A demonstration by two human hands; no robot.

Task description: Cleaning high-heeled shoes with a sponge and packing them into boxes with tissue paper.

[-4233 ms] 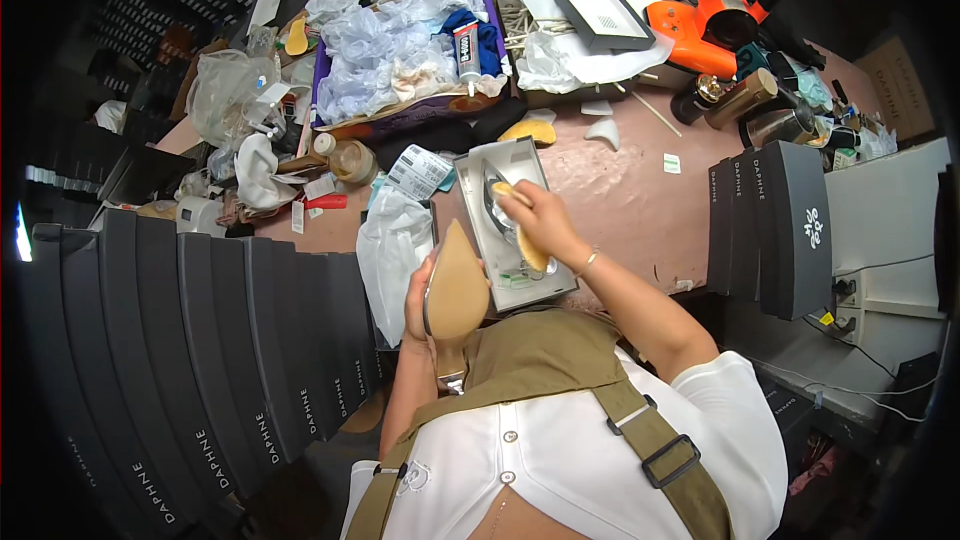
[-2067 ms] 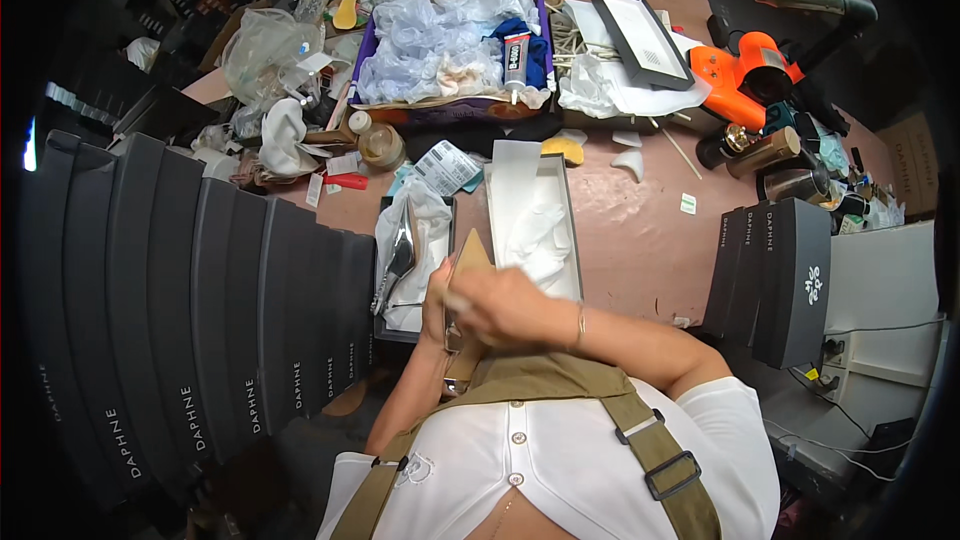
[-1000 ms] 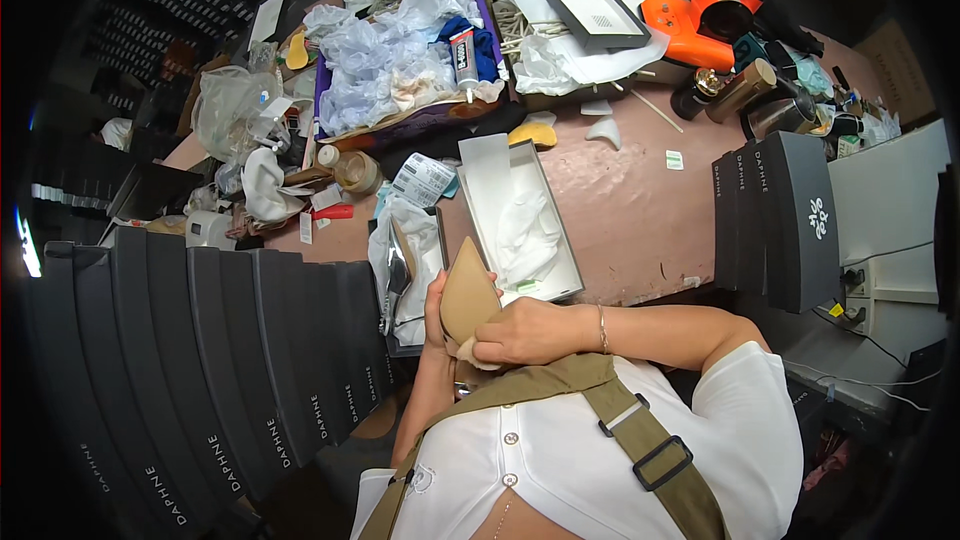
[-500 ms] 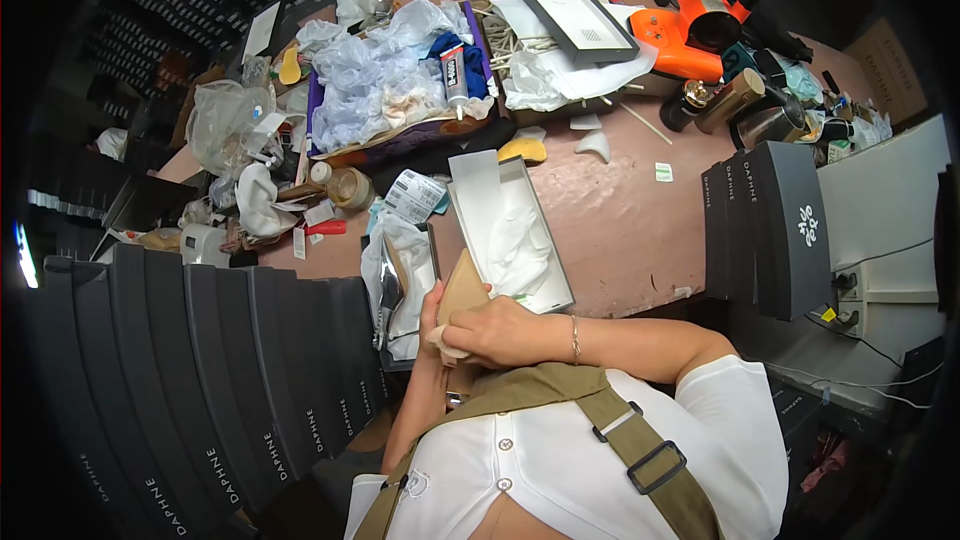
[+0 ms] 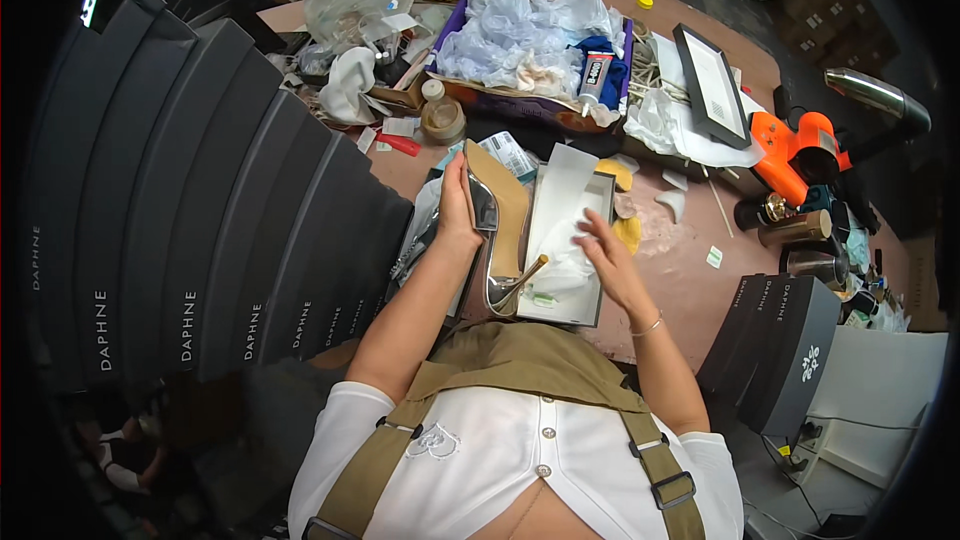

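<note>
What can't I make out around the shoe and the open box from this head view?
- Shoe upper: faces away, only sole and heel show.
- Left hand fingers: wrapped behind the shoe.
- Box contents: under white tissue paper and the right hand.
- Small white piece by the heel tip: too small to identify.

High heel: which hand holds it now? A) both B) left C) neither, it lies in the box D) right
B: the left hand grips the high heel at its side, sole up, while the right hand is apart from it, over the white paper in the open box.
</note>
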